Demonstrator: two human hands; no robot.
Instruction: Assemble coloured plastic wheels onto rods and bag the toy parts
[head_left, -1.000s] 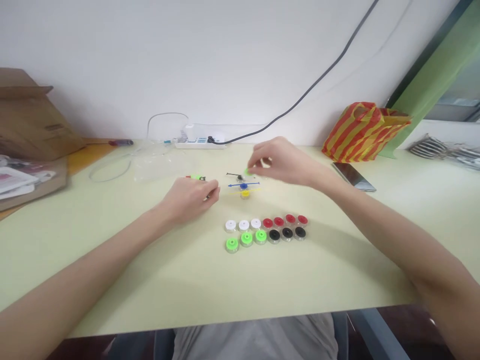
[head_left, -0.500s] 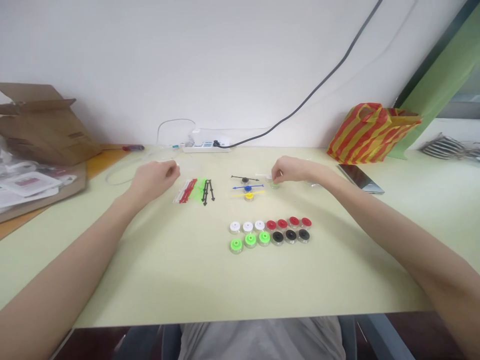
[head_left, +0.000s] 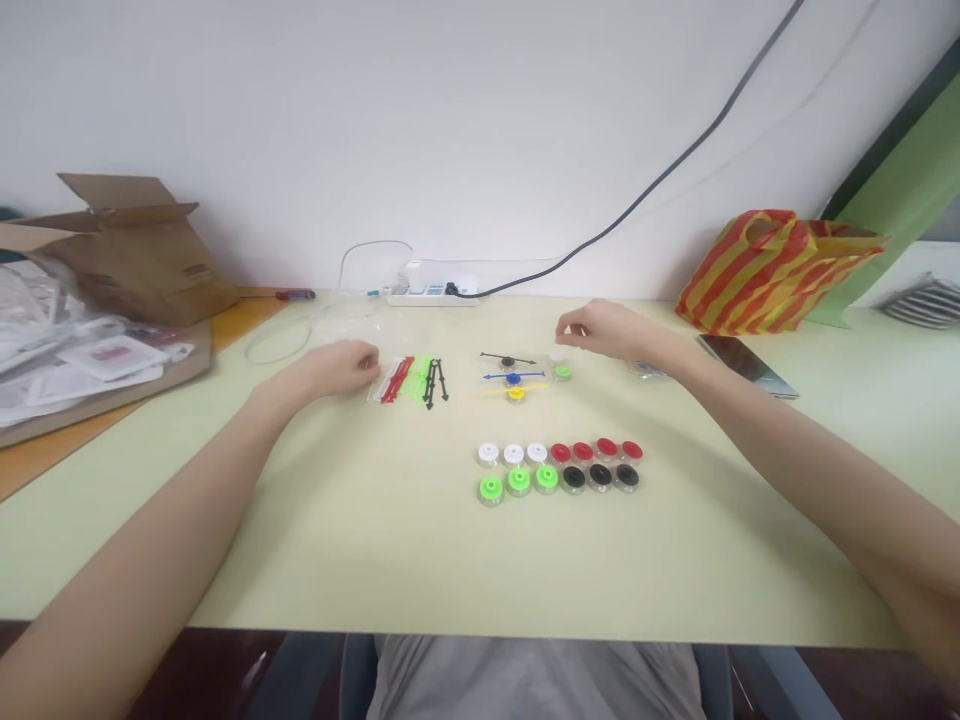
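My left hand (head_left: 341, 368) is closed beside the white plastic arrows (head_left: 384, 380); its fingertips are too small to show what they hold. Red arrows (head_left: 398, 380), green arrows (head_left: 420, 378) and black arrows (head_left: 436, 382) lie alongside. My right hand (head_left: 600, 328) is pinched just above a small white piece (head_left: 556, 353); whether it grips anything is unclear. Close below sits a green-topped round base (head_left: 562, 373). To its left stand three spinners on round bases: a black spinner (head_left: 508, 362), a blue spinner (head_left: 513, 379) and a yellow spinner (head_left: 516, 395).
Nearer me are two rows of bases: white (head_left: 514, 455), red (head_left: 583, 452), green (head_left: 519, 481) and black (head_left: 600, 477). A power strip (head_left: 431, 296) lies by the wall. A striped bag (head_left: 772, 275) and phone (head_left: 746, 367) are right; a cardboard box (head_left: 157, 255) is left.
The view has shifted, moving everything rightward. My left hand has come down closer to the white arrows. My right hand has lifted back, uncovering the green-topped base.
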